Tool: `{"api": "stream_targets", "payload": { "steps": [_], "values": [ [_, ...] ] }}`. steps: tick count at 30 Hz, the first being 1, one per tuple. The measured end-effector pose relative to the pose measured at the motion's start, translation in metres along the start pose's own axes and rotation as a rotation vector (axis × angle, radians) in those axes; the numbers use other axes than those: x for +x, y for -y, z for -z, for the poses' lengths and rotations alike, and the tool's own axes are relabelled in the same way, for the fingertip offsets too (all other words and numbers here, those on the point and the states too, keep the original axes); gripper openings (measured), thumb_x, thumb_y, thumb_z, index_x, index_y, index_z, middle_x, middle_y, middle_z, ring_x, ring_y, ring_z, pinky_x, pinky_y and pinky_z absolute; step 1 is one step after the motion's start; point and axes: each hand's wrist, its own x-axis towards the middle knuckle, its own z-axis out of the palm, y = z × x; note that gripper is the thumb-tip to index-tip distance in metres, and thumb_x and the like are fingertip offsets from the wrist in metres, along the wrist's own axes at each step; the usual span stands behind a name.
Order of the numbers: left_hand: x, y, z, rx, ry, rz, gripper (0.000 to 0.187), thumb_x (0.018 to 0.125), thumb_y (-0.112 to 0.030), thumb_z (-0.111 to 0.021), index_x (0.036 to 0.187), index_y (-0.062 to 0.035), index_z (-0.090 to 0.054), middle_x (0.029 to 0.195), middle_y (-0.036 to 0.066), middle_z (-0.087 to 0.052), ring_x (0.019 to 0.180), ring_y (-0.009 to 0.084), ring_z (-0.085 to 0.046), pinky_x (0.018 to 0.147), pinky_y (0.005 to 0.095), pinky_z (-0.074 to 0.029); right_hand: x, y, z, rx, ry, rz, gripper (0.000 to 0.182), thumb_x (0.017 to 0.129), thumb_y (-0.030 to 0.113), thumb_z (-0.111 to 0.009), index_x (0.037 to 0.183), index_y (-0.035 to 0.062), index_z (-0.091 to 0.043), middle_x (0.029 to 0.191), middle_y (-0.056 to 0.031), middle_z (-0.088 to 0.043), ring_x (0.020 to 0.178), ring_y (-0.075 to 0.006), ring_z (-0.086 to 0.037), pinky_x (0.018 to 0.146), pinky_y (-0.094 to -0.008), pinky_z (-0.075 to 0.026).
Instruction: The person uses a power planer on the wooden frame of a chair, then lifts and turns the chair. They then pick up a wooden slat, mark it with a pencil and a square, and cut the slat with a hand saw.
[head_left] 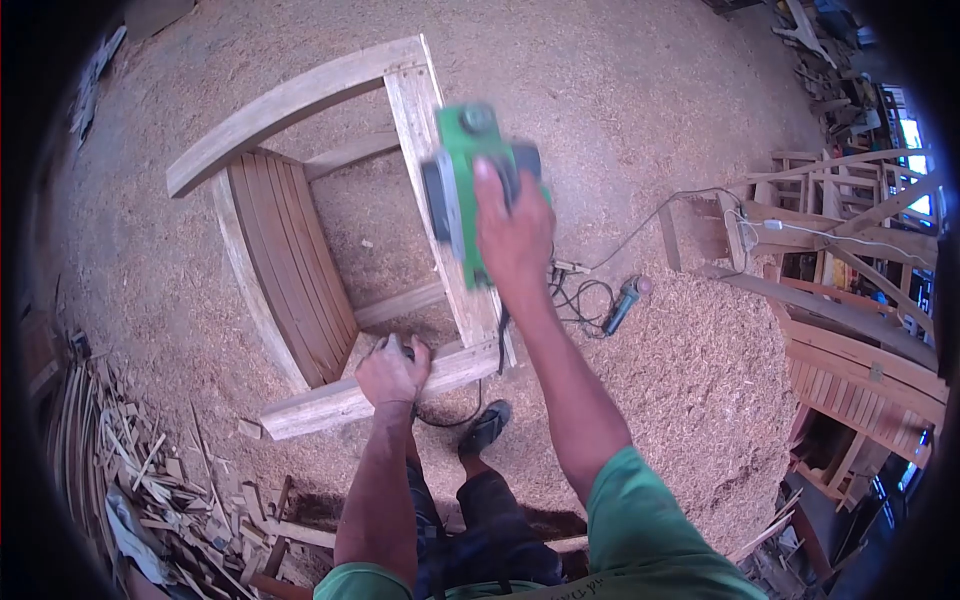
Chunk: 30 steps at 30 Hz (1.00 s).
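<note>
My right hand [517, 232] is closed round the handle of a green electric planer [462, 200], smeared by motion. The planer overlaps the upright leg [412, 118] of a wooden chair frame [290, 98] in this view. My left hand [392, 372] is wrapped over the frame's near rail [335, 404], a small dark thing showing by the thumb. The frame lies on its side, with its slatted panel [290, 265] facing inward. A dark power cord [503, 340] hangs below the planer and loops near my foot.
Sawdust and shavings cover the floor [680, 390]. An angle grinder [625, 305] lies on the right beside coiled cable [585, 300]. Wooden furniture frames [865, 345] stand far right. Scrap wood [165, 480] is piled at lower left. My sandalled foot [486, 428] is close to the near rail.
</note>
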Motion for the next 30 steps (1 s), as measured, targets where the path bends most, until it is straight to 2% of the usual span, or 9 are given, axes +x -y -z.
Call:
{"api": "stream_targets", "payload": {
  "steps": [2, 4, 6, 9, 11, 16, 18, 23, 30],
  "values": [
    [-0.001, 0.001, 0.000, -0.014, -0.023, -0.018, 0.046, 0.095, -0.049, -0.058, 0.088, -0.0063, -0.075, 0.087, 0.022, -0.075, 0.084, 0.0420, -0.074, 0.077, 0.0520, -0.058, 0.039, 0.019, -0.020, -0.108, -0.119, 0.201, 0.068, 0.099, 0.057, -0.065, 0.108, -0.0105, -0.067, 0.102, -0.0357, -0.071, 0.099, -0.0533, -0.070, 0.089, -0.0561, -0.054],
    [-0.004, 0.003, -0.006, -0.013, -0.028, -0.023, 0.047, 0.095, -0.050, -0.057, 0.090, -0.0067, -0.075, 0.087, 0.022, -0.075, 0.085, 0.0427, -0.074, 0.078, 0.0524, -0.058, 0.068, 0.034, -0.032, -0.043, -0.134, 0.235, 0.072, 0.098, 0.063, -0.064, 0.099, -0.0085, -0.069, 0.091, -0.0314, -0.072, 0.090, -0.0466, -0.071, 0.085, -0.0536, -0.054],
    [-0.002, 0.007, -0.013, 0.020, -0.043, -0.014, 0.048, 0.096, -0.050, -0.056, 0.091, -0.0065, -0.075, 0.089, 0.021, -0.076, 0.086, 0.0429, -0.074, 0.079, 0.0524, -0.057, 0.079, 0.044, -0.031, -0.051, -0.003, 0.190, 0.069, 0.099, 0.057, -0.063, 0.122, -0.0087, -0.069, 0.116, -0.0392, -0.069, 0.116, -0.0514, -0.068, 0.100, -0.0537, -0.052],
    [-0.004, 0.001, -0.003, 0.008, 0.014, 0.032, 0.051, 0.096, -0.052, -0.054, 0.091, -0.0061, -0.076, 0.090, 0.022, -0.076, 0.088, 0.0430, -0.074, 0.080, 0.0530, -0.057, 0.051, 0.022, -0.019, 0.026, 0.062, 0.189, 0.070, 0.098, 0.059, -0.064, 0.106, -0.0103, -0.067, 0.105, -0.0370, -0.071, 0.100, -0.0524, -0.070, 0.092, -0.0560, -0.054],
    [-0.010, 0.002, -0.004, 0.007, -0.003, 0.022, 0.053, 0.097, -0.053, -0.053, 0.090, -0.0061, -0.077, 0.089, 0.022, -0.076, 0.089, 0.0437, -0.074, 0.080, 0.0535, -0.056, -0.025, -0.019, 0.010, -0.046, -0.005, 0.184, 0.068, 0.098, 0.062, -0.064, 0.101, -0.0065, -0.069, 0.093, -0.0260, -0.073, 0.094, -0.0400, -0.073, 0.085, -0.0494, -0.055],
    [-0.010, -0.005, 0.002, 0.013, 0.018, 0.046, 0.059, 0.098, -0.056, -0.049, 0.096, -0.0049, -0.078, 0.090, 0.024, -0.076, 0.091, 0.0426, -0.075, 0.084, 0.0528, -0.057, -0.191, -0.112, 0.082, -0.035, 0.084, 0.044, 0.046, 0.103, 0.042, -0.066, 0.118, -0.0015, -0.065, 0.095, -0.0191, -0.068, 0.087, -0.0282, -0.067, 0.081, -0.0446, -0.052],
    [-0.009, -0.003, 0.000, 0.021, 0.006, 0.054, 0.059, 0.098, -0.056, -0.049, 0.094, -0.0052, -0.078, 0.090, 0.024, -0.076, 0.092, 0.0430, -0.075, 0.084, 0.0529, -0.057, -0.248, -0.139, 0.113, -0.061, 0.193, -0.132, 0.052, 0.099, 0.040, -0.069, 0.133, 0.0013, -0.060, 0.106, -0.0262, -0.073, 0.097, -0.0471, -0.072, 0.089, -0.0530, -0.054],
    [-0.009, -0.005, -0.001, 0.027, -0.002, 0.064, 0.056, 0.098, -0.055, -0.051, 0.091, -0.0064, -0.078, 0.089, 0.023, -0.076, 0.090, 0.0437, -0.074, 0.080, 0.0524, -0.056, -0.284, -0.176, 0.135, -0.073, 0.216, -0.116, 0.041, 0.098, 0.036, -0.072, 0.120, 0.0036, -0.061, 0.088, -0.0222, -0.072, 0.078, -0.0430, -0.073, 0.072, -0.0504, -0.056],
    [-0.010, -0.002, -0.003, -0.017, -0.038, 0.006, 0.054, 0.096, -0.053, -0.053, 0.090, -0.0045, -0.076, 0.085, 0.023, -0.074, 0.083, 0.0430, -0.074, 0.077, 0.0532, -0.057, -0.240, -0.153, 0.101, 0.024, 0.135, -0.068, 0.034, 0.100, 0.035, -0.071, 0.107, 0.0028, -0.061, 0.080, -0.0189, -0.069, 0.071, -0.0419, -0.071, 0.066, -0.0499, -0.054]
  ]
}}
